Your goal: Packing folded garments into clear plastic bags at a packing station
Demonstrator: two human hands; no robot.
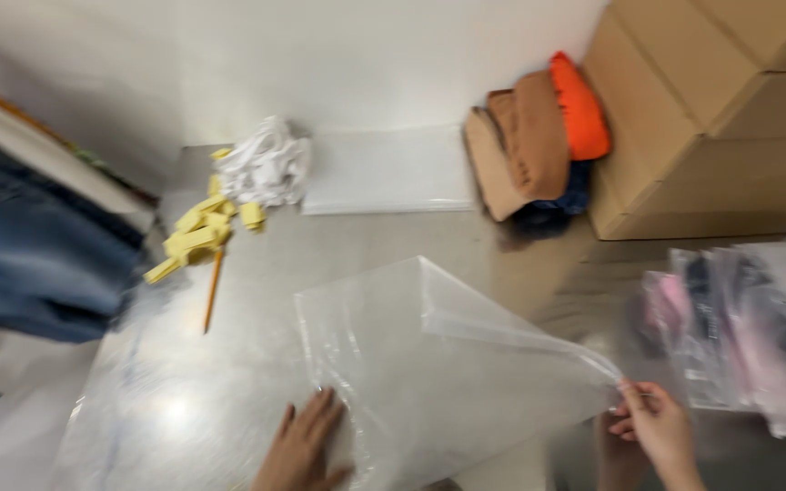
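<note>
Currently a large clear plastic bag [429, 364] is being spread on the shiny grey table [256, 300], lying near its front edge, between the two hands. The left hand [307, 445] is being pressed flat on the bag's lower left part, fingers open and splayed, while the bag's right corner is being pinched by the closed fingertips of the right hand [652, 423], so that the upper layer is being lifted into a raised fold. Farther back, a bunch of yellow clips [195, 238], a pencil [214, 289] and a crumpled white cloth [266, 164] are being left untouched, well apart from the bag. Folded brown and orange garments [539, 136] are being leaned against cardboard boxes [702, 109], and bagged clothes [739, 327] are being kept just beside the right hand. As a judgement, the thin film is likely being strained at the pinched corner; it could be torn or let slip if pulled sharply, and the bag could be dragged sideways if the flat hand's pressure is eased.
</note>
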